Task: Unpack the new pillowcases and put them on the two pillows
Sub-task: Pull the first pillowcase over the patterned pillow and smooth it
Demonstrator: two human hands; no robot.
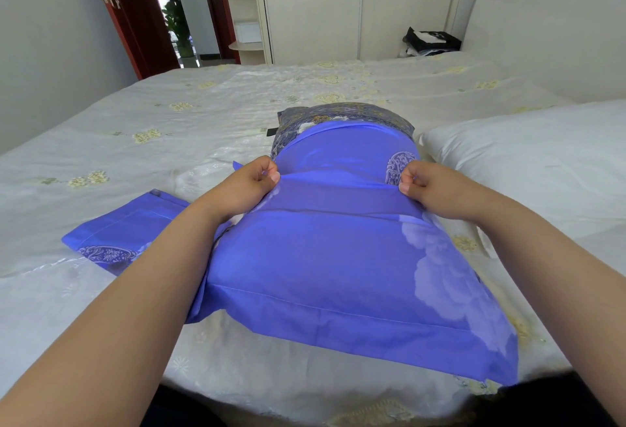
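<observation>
On the bed (203,115), near its front edge, lies a pillow (342,118) with a blue case (321,257) drawn over most of it; only the far end of the pillow, in a dark patterned cover, sticks out of the case's open mouth; the closed end of the case, with its flat border, reaches almost to the front edge of the bed. Both hands grasp the case at a fold across it, short of the mouth; the left hand (252,182) pinches the cloth at the left side with curled fingers, and the right hand (426,186) pinches it at the right side in the same way. Just left of the pillow, partly under the left forearm, a second blue case (118,233) lies folded flat on the bed. To the right, a bare white pillow (528,155) lies just beside the covered one; I cannot tell if they touch. Left and far parts of the bed give wide open room; behind it stand a wardrobe (338,20) and an open door (128,13); a dark bundle (430,40) lies at the far right corner.
</observation>
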